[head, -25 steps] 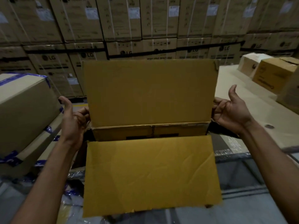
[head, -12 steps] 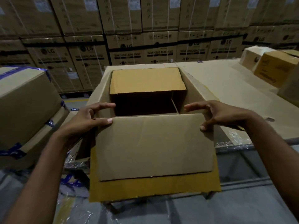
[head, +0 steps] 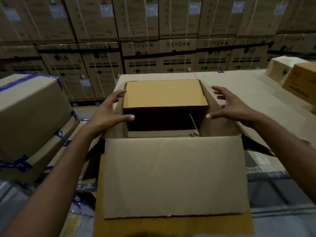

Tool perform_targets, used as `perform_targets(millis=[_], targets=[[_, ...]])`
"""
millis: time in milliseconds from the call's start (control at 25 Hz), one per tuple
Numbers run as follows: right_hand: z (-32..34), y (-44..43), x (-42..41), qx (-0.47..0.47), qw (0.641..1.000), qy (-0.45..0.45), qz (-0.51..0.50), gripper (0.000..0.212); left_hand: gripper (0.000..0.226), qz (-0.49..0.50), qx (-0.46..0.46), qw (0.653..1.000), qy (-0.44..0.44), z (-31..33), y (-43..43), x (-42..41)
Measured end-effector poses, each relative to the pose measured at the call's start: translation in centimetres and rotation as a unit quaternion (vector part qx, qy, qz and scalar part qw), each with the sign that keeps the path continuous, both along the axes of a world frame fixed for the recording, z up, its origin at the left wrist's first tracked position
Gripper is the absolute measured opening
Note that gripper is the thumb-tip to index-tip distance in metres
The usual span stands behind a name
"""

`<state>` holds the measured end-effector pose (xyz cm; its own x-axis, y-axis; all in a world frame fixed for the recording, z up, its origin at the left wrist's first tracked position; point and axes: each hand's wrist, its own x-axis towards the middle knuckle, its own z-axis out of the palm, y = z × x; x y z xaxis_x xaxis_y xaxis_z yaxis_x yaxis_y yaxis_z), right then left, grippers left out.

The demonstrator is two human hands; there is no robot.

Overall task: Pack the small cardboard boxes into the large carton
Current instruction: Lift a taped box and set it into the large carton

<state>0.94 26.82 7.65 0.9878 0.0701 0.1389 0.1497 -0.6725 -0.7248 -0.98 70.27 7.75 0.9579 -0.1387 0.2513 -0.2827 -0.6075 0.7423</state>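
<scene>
The large carton stands open in front of me, its near flap folded out toward me over a yellower flap below it. Inside, against the far wall, sits a small cardboard box with a yellow-brown top; the space in front of it is dark. My left hand hovers over the carton's left side flap, fingers spread, thumb over the opening. My right hand hovers over the right side flap, fingers spread. Neither hand holds anything.
Taped cartons with blue tape are stacked at my left. A cardboard-covered table stretches right, with a yellow box and a white box at its far end. Stacked washing-machine cartons wall off the back.
The far flap went down behind the carton and the near flap folded out toward me. Both hands let go of the flaps and moved forward over the carton's side flaps.
</scene>
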Motion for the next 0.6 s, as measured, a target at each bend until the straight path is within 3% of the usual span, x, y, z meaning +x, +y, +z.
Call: perform_targets(millis=[200, 320, 400, 480, 600], targets=[[-1.5, -0.5, 8.1, -0.245, 0.969, 0.0, -0.001, 0.116, 0.129, 0.014, 0.154, 0.988, -0.029, -1.8, -0.3, 7.9], [-1.9, -0.3, 11.6, -0.293, 0.954, -0.061, 0.012, 0.075, 0.136, 0.038, 0.177, 0.982, -0.052, -2.0, 0.2, 11.2], [-1.6, -0.3, 13.1, -0.244, 0.963, -0.111, -0.004, 0.045, 0.139, 0.047, 0.196, 0.978, -0.055, -2.2, 0.3, 12.4], [-1.2, -0.7, 14.3, -0.225, 0.971, -0.074, 0.024, 0.055, 0.141, 0.038, 0.217, 0.974, -0.047, -2.4, 0.2, 13.1], [-1.2, -0.7, 15.3, -0.4, 0.909, -0.014, 0.115, 0.093, 0.144, 0.027, 0.23, 0.972, -0.028, -2.6, 0.4, 13.6]])
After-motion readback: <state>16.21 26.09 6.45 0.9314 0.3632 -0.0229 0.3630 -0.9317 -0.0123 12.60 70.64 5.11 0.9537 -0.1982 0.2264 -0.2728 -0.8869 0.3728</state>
